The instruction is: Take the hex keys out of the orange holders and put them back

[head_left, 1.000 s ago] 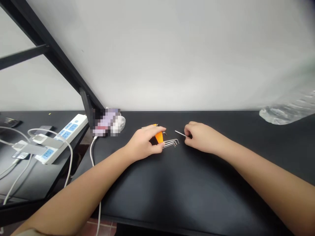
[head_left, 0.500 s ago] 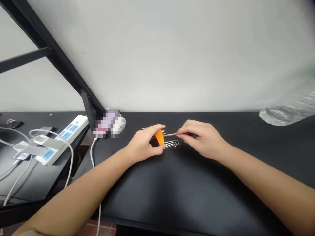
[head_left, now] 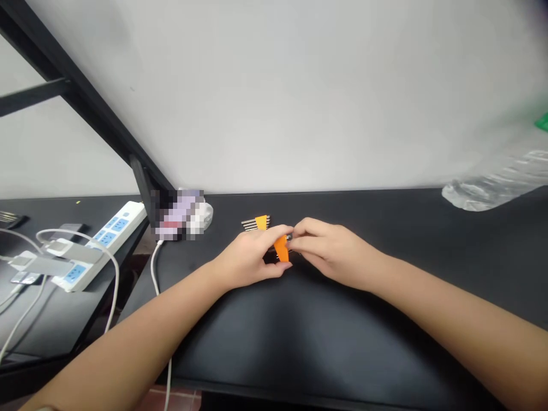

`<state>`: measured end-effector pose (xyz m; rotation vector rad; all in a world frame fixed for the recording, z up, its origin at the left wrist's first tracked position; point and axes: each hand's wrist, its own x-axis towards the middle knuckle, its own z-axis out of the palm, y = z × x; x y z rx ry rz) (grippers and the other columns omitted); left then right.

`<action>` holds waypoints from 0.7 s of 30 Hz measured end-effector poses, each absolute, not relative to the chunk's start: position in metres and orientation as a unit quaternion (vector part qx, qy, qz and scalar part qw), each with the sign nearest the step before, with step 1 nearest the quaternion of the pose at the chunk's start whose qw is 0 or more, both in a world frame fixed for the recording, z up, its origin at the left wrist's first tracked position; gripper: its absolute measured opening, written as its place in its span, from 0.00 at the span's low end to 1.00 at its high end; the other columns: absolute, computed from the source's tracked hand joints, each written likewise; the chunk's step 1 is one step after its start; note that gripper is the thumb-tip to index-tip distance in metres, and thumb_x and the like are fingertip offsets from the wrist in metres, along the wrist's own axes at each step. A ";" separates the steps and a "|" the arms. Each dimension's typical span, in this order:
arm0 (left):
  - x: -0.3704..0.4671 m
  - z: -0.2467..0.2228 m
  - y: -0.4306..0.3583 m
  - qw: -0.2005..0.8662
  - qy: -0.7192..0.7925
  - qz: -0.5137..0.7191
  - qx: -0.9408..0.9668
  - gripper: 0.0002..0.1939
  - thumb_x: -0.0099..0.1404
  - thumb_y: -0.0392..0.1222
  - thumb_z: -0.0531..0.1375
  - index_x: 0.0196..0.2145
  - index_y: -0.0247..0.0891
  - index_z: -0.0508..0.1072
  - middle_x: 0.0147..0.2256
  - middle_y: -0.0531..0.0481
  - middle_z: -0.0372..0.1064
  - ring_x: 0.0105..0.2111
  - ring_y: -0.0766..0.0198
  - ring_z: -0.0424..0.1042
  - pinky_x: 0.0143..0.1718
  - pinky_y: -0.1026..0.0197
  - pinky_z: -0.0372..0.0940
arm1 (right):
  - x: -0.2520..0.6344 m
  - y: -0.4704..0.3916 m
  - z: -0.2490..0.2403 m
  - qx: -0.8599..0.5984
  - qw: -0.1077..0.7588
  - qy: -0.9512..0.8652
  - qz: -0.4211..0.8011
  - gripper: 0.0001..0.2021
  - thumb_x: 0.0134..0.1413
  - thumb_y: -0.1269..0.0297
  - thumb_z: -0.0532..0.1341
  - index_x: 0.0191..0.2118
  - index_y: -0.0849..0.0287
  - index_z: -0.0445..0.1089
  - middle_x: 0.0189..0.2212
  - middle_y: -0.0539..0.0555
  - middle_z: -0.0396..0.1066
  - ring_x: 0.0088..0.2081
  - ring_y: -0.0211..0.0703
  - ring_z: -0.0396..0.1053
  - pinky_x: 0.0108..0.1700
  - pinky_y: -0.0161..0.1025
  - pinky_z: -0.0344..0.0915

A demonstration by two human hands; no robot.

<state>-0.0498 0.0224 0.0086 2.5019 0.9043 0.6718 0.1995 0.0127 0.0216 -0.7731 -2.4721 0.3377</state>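
Observation:
My left hand (head_left: 248,258) is closed around an orange hex key holder (head_left: 281,249), its thumb and fingers pressing on the two ends. On the right side of that holder, my right hand (head_left: 334,248) is closed in a pinch on a hex key (head_left: 289,237). Only a short dark metal bit of it shows; the fingers cover the rest, along with most of the other keys in the holder. Just behind my left hand, a second orange holder (head_left: 261,222) lies on the black table (head_left: 274,337) with several metal keys through it.
A white power strip (head_left: 103,242) with plugs and cables sits on the table at left. A black metal frame (head_left: 92,123) slants up there. A white cable (head_left: 154,268) hangs over the table edge by a blurred-out item. Clear plastic wrap (head_left: 479,194) lies back right.
My right hand has moved left to the holder with the hex key, covering the bent keys seen before. The second holder shows more fully behind my left hand. The view has shifted slightly.

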 end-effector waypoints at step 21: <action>-0.052 0.003 0.030 0.139 0.336 0.342 0.867 0.19 0.69 0.39 0.62 0.57 0.41 0.72 0.52 0.45 0.75 0.53 0.60 0.75 0.57 0.54 0.71 | 0.219 0.039 0.009 -0.517 0.049 -0.843 0.141 0.04 0.52 0.72 0.61 0.30 0.56 0.68 0.32 0.54 0.70 0.30 0.43 0.67 0.30 0.39 0.59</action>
